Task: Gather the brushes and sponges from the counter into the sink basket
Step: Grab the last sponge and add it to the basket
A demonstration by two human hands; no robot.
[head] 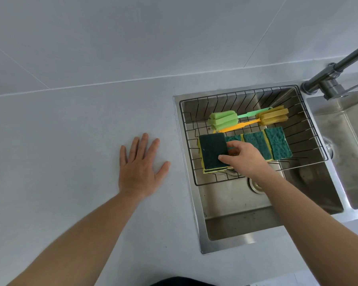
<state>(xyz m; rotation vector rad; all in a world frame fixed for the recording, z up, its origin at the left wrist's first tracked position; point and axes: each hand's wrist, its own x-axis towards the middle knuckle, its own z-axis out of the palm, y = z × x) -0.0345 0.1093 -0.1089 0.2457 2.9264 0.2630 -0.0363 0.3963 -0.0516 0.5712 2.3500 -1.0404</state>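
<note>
A black wire sink basket (310,129) hangs across the far half of the steel sink (232,223). Inside it lie a green sponge brush (223,120) and a yellow sponge brush (273,117) at the back, and a row of green-and-yellow sponges (277,143) in front of them. My right hand (244,157) reaches into the basket, thumb and fingers closed on a dark green sponge (212,151) that tops a small stack at the basket's left end. My left hand (140,170) rests flat on the grey counter, fingers spread, holding nothing.
A grey metal faucet (329,79) stands at the sink's back right corner. A second basin (355,153) lies to the right. The drain (256,185) shows below the basket. A tiled wall rises behind the counter (70,141).
</note>
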